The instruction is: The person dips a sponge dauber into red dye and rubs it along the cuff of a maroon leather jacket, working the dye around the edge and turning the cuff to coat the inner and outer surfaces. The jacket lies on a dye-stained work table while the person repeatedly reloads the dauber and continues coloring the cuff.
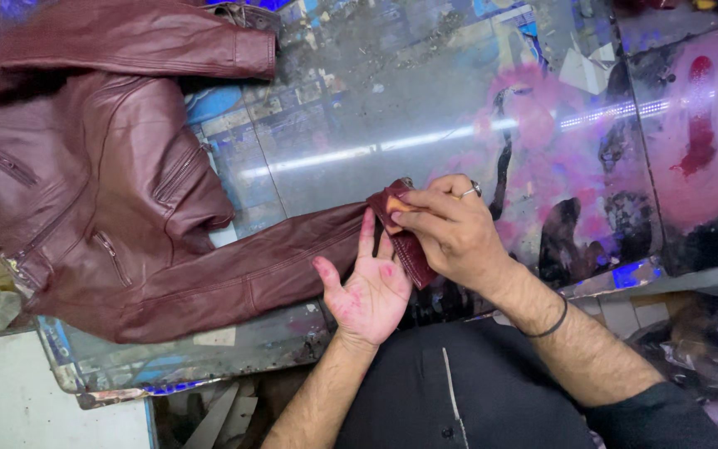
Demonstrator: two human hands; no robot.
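A dark red leather jacket [101, 191] lies spread on a glass-topped table [392, 108], one sleeve [259, 270] stretched toward me. My left hand [367, 287] is palm up under the sleeve's cuff [405, 245], fingers apart and stained pink with dye. My right hand [450, 233], wearing a ring, presses a small orange sponge [395, 204] onto the cuff with its fingertips. A black band sits on my right wrist.
The glass top is smeared with pink and red dye stains [700, 125] at the right. The jacket's other sleeve [143, 41] lies across the far left. A white surface [35, 399] and scraps sit below the table's near left edge.
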